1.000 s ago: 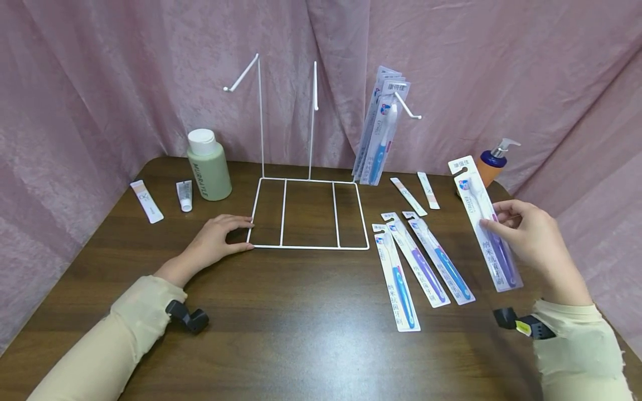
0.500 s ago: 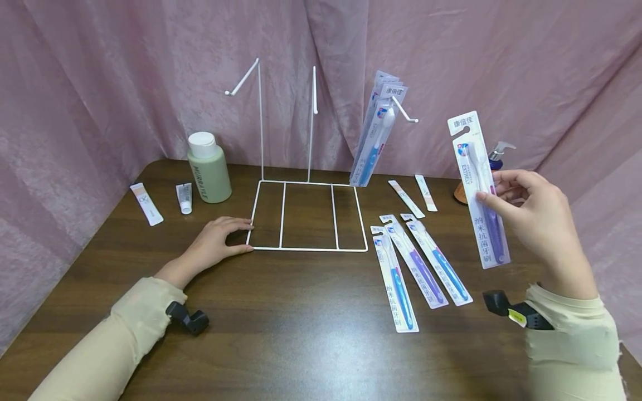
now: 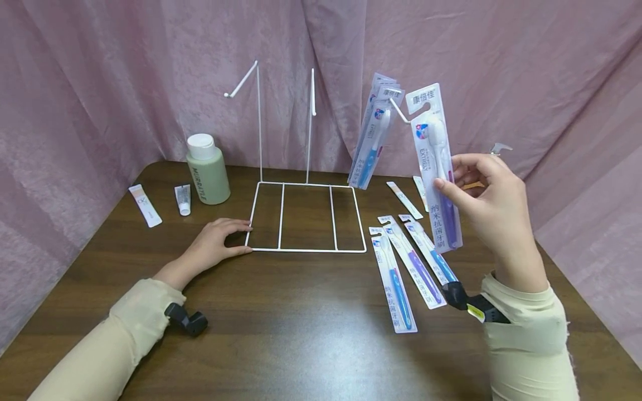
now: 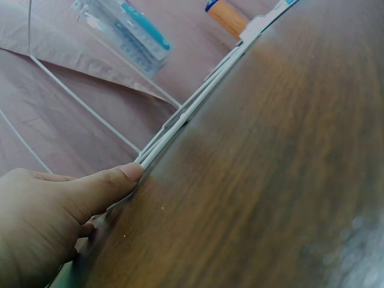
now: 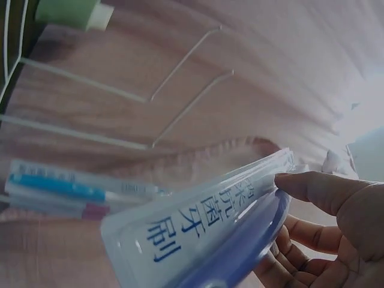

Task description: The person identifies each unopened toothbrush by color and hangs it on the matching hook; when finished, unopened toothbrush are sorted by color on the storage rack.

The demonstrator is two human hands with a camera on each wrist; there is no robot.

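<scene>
My right hand (image 3: 491, 195) pinches a packaged toothbrush (image 3: 435, 167) with a purple handle between thumb and fingers. It is raised nearly upright off the table, its notched card top beside the tip of the rack's right hook (image 3: 400, 111). Several packaged toothbrushes (image 3: 373, 133) hang from that hook, the front one blue. At the base of the white wire rack (image 3: 308, 251), my left hand (image 3: 213, 242) holds the front left corner, with the thumb (image 4: 123, 177) on the wire. Three more packaged toothbrushes lie on the table: a blue one (image 3: 393, 284), a purple one (image 3: 415, 262) and a partly covered blue one (image 3: 426, 245).
A green bottle (image 3: 209, 175), a small tube (image 3: 183, 199) and a slim white packet (image 3: 145, 206) are left of the rack. Two slim packets (image 3: 403, 199) lie on the right. A pump bottle (image 3: 500, 148) is mostly hidden behind my right hand. Pink curtain (image 3: 150, 72) hangs behind.
The right hand has lifted the purple toothbrush pack and carried it left, from beside the pump bottle to near the right hook. The left hand stays at the rack's corner.
</scene>
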